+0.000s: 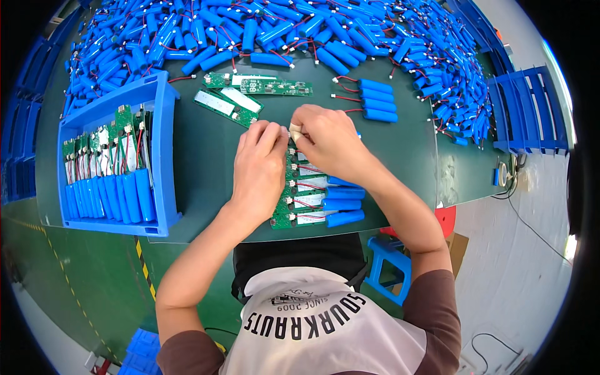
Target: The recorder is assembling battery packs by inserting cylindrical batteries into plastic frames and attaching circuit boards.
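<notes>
My left hand (pixel 259 165) and my right hand (pixel 328 140) meet at the upper end of a column of green circuit boards (pixel 284 220). The fingers of both are closed, and whatever sits between them is hidden. Pale finger covers show on my right fingertips. Below the hands, the boards lie side by side, with red wires running to blue cylindrical batteries (pixel 344 204) at their right ends. Ahead of my left hand, several loose circuit boards (pixel 277 86) overlap on the table. Beyond my right hand lies a small row of blue batteries (pixel 378 100) with white plugs pointing left.
A blue bin (pixel 167 156) at left holds upright boards with batteries. A big heap of wired batteries (pixel 269 31) covers the far side of the dark green table (pixel 206 147). Blue racks (pixel 528 109) and a tape roll (pixel 501 174) are at right; a blue stool (pixel 389 265) stands below.
</notes>
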`<action>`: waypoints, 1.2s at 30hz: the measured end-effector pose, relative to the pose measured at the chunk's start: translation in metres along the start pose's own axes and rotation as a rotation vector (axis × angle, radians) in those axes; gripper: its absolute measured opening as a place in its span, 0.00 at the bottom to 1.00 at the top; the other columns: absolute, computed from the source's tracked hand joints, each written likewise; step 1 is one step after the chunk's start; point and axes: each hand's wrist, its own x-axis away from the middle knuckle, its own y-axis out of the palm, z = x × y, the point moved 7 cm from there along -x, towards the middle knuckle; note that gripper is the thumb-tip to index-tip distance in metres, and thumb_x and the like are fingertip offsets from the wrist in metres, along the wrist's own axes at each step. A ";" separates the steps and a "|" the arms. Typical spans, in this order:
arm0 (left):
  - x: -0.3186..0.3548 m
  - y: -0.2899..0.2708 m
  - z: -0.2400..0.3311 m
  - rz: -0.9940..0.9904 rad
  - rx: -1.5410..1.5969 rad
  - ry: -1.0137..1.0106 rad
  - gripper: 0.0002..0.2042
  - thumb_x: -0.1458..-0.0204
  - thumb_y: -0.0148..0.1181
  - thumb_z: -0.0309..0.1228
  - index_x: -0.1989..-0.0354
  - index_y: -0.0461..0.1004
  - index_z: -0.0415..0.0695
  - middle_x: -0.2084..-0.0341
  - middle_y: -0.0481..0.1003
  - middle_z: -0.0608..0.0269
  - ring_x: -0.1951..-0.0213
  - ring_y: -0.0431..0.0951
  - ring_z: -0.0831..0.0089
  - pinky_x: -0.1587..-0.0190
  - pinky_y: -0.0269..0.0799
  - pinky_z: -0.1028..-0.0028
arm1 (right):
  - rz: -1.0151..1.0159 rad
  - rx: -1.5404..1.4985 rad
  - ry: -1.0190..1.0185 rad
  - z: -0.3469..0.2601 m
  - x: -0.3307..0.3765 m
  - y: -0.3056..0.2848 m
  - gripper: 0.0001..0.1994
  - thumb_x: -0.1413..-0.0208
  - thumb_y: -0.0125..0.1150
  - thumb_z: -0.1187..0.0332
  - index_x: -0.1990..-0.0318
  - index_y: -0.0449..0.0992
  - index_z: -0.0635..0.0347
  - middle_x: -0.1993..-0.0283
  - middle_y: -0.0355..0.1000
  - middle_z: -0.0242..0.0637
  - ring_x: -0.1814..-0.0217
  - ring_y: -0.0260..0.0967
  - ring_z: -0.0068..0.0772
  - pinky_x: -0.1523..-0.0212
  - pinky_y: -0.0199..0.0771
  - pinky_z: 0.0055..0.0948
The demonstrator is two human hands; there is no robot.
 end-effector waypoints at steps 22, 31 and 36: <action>-0.077 0.000 -0.036 0.118 0.242 -0.036 0.09 0.46 0.59 0.18 0.58 0.79 0.36 0.68 0.75 0.50 0.64 0.76 0.51 0.58 0.72 0.59 | 0.255 0.266 -0.152 0.056 0.025 -0.065 0.07 0.46 0.64 0.76 0.62 0.74 0.63 0.60 0.69 0.39 0.53 0.66 0.46 0.52 0.67 0.42; -0.053 0.007 -0.002 0.117 0.155 -0.060 0.10 0.49 0.65 0.21 0.58 0.81 0.39 0.65 0.75 0.54 0.56 0.74 0.55 0.53 0.72 0.62 | 0.199 -0.305 0.009 0.054 0.026 -0.053 0.06 0.40 0.59 0.76 0.58 0.73 0.67 0.65 0.72 0.51 0.64 0.72 0.54 0.63 0.71 0.40; -0.049 0.018 0.000 0.058 0.569 -0.257 0.06 0.44 0.62 0.20 0.59 0.81 0.37 0.73 0.77 0.59 0.72 0.76 0.75 0.67 0.72 0.75 | 0.139 -0.417 0.052 0.052 0.028 -0.045 0.05 0.41 0.60 0.77 0.59 0.74 0.68 0.68 0.73 0.45 0.70 0.71 0.36 0.67 0.71 0.33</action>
